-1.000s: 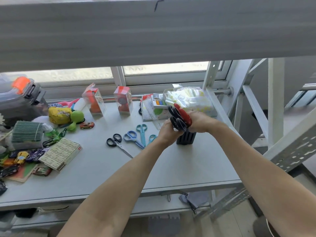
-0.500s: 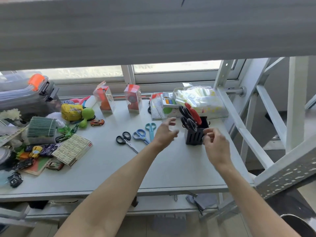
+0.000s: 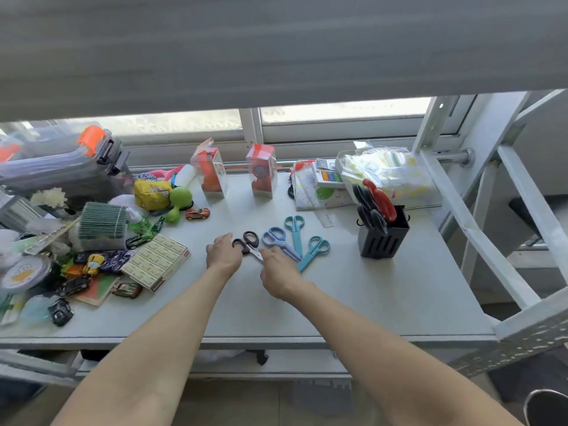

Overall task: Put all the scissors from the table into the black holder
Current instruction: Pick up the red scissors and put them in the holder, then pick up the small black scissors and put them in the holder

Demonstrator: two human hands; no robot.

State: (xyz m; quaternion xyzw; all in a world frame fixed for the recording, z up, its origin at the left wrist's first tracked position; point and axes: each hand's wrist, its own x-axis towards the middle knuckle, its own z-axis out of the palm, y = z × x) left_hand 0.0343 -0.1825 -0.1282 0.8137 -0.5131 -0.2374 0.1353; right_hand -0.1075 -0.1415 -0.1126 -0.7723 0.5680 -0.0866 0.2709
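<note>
Four scissors flat on table (image 3: 353, 302) | black-handled pair (image 3: 247, 242): both hands loosely open, touching it

No text, brand or number is showing clearly enough to be read. The flat white box (image 3: 154, 262) at the left is carrying rows of small printed panels and a red mark at one corner, but the print is staying too small and blurred. The yellow pouch (image 3: 152, 194) is showing only a cartoon face. The two clear boxes with red tops (image 3: 262, 171) and the white packets (image 3: 325, 187) at the back are bearing colored printing, and none of it is forming legible letters.
</note>
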